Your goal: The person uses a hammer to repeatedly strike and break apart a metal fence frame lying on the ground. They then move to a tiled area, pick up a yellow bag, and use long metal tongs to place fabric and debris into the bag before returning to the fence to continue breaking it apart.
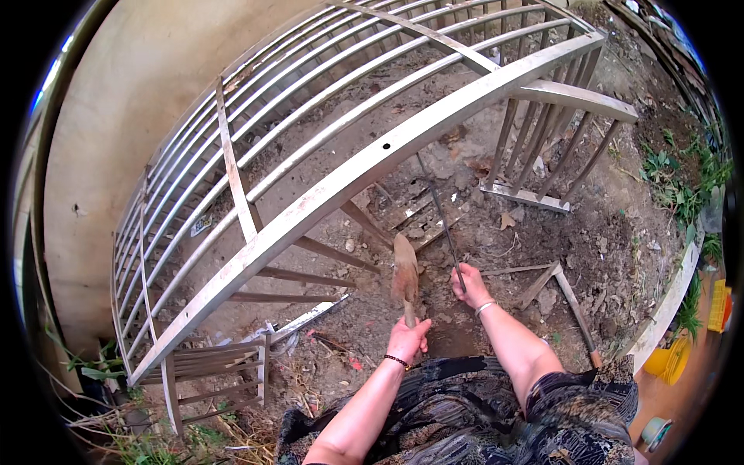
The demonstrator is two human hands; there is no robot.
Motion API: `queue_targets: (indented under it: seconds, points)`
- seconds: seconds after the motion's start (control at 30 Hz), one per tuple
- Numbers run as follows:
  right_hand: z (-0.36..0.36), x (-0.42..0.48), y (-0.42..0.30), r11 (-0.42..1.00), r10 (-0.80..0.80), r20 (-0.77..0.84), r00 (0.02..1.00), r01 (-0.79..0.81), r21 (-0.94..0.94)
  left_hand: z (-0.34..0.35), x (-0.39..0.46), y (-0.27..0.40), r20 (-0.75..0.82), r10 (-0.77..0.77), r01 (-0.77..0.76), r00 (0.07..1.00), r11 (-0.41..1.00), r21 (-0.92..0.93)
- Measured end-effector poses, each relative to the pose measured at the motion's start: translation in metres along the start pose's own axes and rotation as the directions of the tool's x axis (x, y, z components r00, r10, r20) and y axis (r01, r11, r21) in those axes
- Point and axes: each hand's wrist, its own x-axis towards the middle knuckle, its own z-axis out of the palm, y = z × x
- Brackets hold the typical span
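My left hand [407, 342] grips the short handle of a hand trowel [405, 270]. Its rusty, soil-stained blade points away from me, close to the thin bars of the metal frame. In my right hand [472, 287] is a thin dark metal rod [440, 212], which slants up and away until it passes behind the frame's front rail. Below both hands lies bare, damp soil [447, 334]. Just beyond them, slatted pieces [433, 235] lie partly sunk in the dirt.
A large barred metal frame [372, 157] arches across the ground ahead, with barred sections [552, 142] at its right and lower left. An angled long-handled tool [572, 296] lies right. Green plants [668, 168], a yellow container [668, 360] and a pale bowl [655, 431] sit along the right side.
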Motion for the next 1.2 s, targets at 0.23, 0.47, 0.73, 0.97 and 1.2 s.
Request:
queue_targets:
  seconds: [0.23, 0.47, 0.73, 0.97, 1.2]
  points:
    - [0.012, -0.010, -0.038, 0.989, 0.104, 0.022, 0.994, -0.100, -0.113, 0.005, -0.010, 0.009, 0.013, 0.035, -0.036, 0.999, 0.998, 0.059]
    - [0.078, -0.047, -0.233, 0.916, 0.295, 0.127, 0.947, -0.318, 0.246, 0.020, 0.000, 0.023, 0.061, 0.080, -0.083, 0.995, 0.996, 0.041]
    - [-0.023, -0.042, -0.159, 0.928, 0.362, 0.263, 0.894, -0.318, -0.195, 0.010, -0.006, 0.028, 0.027, 0.073, -0.076, 0.997, 0.989, 0.123]
    - [-0.073, -0.140, -0.198, 0.922, 0.386, 0.277, 0.880, -0.366, -0.123, -0.029, -0.013, -0.028, -0.040, 0.106, -0.089, 0.994, 0.950, 0.299]
    - [-0.158, -0.241, -0.180, 0.655, -0.083, -0.244, 0.966, -0.132, -0.744, -0.111, -0.089, -0.085, -0.136, -0.184, 0.191, 0.974, 0.324, 0.926]
